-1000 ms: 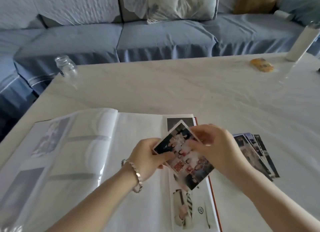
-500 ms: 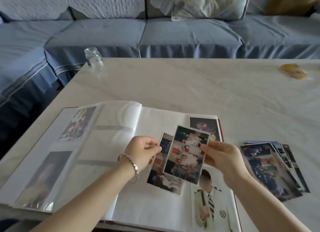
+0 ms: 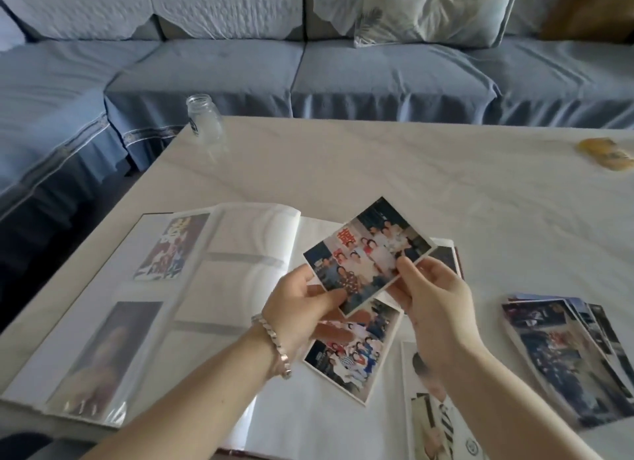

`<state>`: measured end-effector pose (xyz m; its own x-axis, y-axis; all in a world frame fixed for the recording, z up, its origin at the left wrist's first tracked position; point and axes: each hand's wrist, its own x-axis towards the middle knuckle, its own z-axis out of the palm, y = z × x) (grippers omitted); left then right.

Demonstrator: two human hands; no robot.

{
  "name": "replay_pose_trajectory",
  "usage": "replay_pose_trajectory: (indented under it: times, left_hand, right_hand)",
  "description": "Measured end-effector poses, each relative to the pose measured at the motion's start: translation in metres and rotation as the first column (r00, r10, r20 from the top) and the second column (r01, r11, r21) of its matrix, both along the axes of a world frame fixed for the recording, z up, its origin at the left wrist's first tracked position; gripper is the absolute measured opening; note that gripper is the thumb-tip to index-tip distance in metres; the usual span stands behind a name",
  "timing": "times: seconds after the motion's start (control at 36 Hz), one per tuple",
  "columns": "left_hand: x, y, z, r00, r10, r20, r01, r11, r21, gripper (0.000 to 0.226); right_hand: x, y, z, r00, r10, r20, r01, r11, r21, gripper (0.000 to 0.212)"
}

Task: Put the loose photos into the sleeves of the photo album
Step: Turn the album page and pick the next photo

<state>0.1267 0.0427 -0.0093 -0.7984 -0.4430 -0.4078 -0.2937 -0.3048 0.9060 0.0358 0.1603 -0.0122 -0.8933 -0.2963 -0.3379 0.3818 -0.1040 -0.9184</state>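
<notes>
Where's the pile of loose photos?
In the head view, the photo pile lies on the table's right side, just right of the open album and the right hand.

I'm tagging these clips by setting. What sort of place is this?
Probably a home living room: a blue-covered sofa with a cushion stands behind a pale table, and on the table lies an open photo album with a photo held over it.

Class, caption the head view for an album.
The left hand and right hand hold a group photo over the open album; loose stack beside it.
</notes>
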Motion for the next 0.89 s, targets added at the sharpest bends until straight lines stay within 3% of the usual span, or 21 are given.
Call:
replay_pose_trajectory:
  times: [0.08,0.14,0.19,0.31,0.39,0.47,0.53,0.58,0.64,0.78,0.89]
  left_hand:
    - [0.008,-0.023,-0.005,0.983,0.183,-0.026,-0.184,0.963,-0.196,0.013]
    - [0.017,-0.045,-0.010,0.947,0.317,-0.045,-0.306,0.858,-0.413,0.012]
    - [0.026,-0.069,-0.014,0.899,0.430,-0.083,-0.407,0.750,-0.521,0.010]
    - [0.044,-0.120,-0.023,0.772,0.606,-0.194,-0.602,0.598,-0.529,0.016]
    - [0.057,-0.151,-0.030,0.702,0.679,-0.214,-0.683,0.558,-0.471,0.035]
    - [0.069,-0.173,-0.034,0.698,0.686,-0.205,-0.679,0.544,-0.493,0.049]
    - [0.073,-0.183,-0.036,0.707,0.674,-0.213,-0.665,0.533,-0.522,0.052]
    - [0.074,-0.190,-0.040,0.729,0.655,-0.200,-0.628,0.524,-0.575,0.052]
    - [0.073,-0.195,-0.044,0.747,0.641,-0.175,-0.593,0.523,-0.613,0.054]
    - [0.074,-0.207,-0.049,0.770,0.621,-0.150,-0.561,0.545,-0.623,0.055]
    - [0.076,-0.214,-0.051,0.754,0.631,-0.180,-0.560,0.476,-0.678,0.050]
  right_hand:
    - [0.008,-0.023,-0.006,0.981,0.135,-0.139,-0.116,0.984,0.135,0.008]
    - [0.012,-0.037,-0.013,0.919,0.277,-0.281,-0.193,0.937,0.291,0.020]
    - [0.014,-0.051,-0.022,0.811,0.450,-0.374,-0.248,0.843,0.477,0.036]
    - [0.021,-0.087,-0.029,0.512,0.715,-0.476,-0.241,0.651,0.719,0.050]
    - [0.025,-0.117,-0.033,0.280,0.849,-0.449,-0.223,0.512,0.829,0.064]
    - [0.029,-0.135,-0.045,0.149,0.919,-0.364,-0.168,0.387,0.907,0.110]
    - [0.032,-0.141,-0.054,0.133,0.922,-0.364,-0.095,0.377,0.921,0.114]
    - [0.033,-0.143,-0.059,0.107,0.916,-0.386,-0.006,0.389,0.921,0.089]
    - [0.033,-0.144,-0.062,0.150,0.920,-0.363,0.023,0.364,0.931,0.070]
    - [0.035,-0.143,-0.069,0.156,0.916,-0.369,0.083,0.360,0.929,0.066]
    - [0.036,-0.144,-0.070,0.175,0.918,-0.356,0.102,0.342,0.934,0.066]
